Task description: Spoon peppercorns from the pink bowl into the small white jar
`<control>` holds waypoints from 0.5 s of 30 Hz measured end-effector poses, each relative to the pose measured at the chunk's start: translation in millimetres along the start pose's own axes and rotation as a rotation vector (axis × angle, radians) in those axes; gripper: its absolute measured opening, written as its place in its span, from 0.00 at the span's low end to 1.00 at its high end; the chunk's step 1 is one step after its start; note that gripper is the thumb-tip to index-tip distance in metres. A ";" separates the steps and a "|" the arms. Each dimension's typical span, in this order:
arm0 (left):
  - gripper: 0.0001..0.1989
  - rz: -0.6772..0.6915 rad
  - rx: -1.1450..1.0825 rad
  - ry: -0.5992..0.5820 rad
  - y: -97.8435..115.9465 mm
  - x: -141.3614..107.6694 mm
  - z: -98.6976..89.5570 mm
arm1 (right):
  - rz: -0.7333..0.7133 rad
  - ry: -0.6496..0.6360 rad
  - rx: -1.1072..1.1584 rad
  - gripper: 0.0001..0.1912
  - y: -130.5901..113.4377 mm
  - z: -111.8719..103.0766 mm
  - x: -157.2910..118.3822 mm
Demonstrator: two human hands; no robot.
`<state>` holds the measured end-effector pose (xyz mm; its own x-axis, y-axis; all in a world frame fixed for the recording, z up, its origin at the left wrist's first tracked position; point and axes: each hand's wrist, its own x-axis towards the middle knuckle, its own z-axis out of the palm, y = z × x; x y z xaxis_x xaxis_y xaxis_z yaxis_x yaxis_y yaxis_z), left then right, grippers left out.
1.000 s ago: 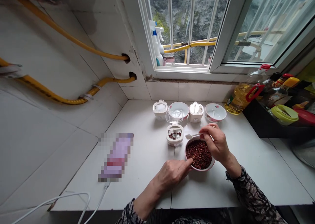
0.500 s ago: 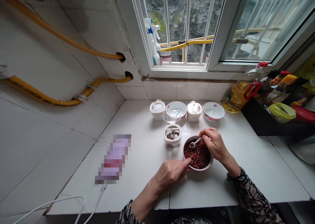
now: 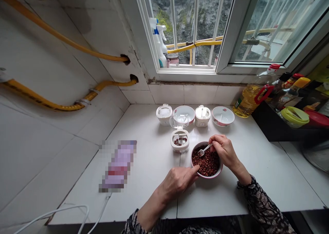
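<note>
Head view: right hand [image 3: 226,152] pinches a white spoon [image 3: 202,152], which has moved from the far rim of the bowl [image 3: 209,177] over the grains [image 3: 209,164], placing it, I judge, for scooping. Left hand [image 3: 179,179] steadies the bowl on the desk [image 3: 146,172], beside an open container [image 3: 180,148].
</note>
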<state>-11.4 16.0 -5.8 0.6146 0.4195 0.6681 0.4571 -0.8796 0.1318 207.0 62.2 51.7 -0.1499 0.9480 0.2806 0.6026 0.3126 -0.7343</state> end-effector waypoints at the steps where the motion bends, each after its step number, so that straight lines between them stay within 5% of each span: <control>1: 0.11 -0.005 -0.002 -0.002 0.1 -0.6 0.3 | 0.012 0.008 0.018 0.12 -0.1 0.0 0.0; 15: 0.12 -0.004 0.007 -0.017 -0.4 -4.3 1.9 | 0.020 -0.020 0.037 0.11 -2.6 4.8 0.5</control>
<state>-13.0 15.0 -10.2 0.6239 0.4267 0.6547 0.4640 -0.8764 0.1291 201.6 62.2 50.8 -0.1540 0.9551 0.2531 0.5765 0.2949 -0.7620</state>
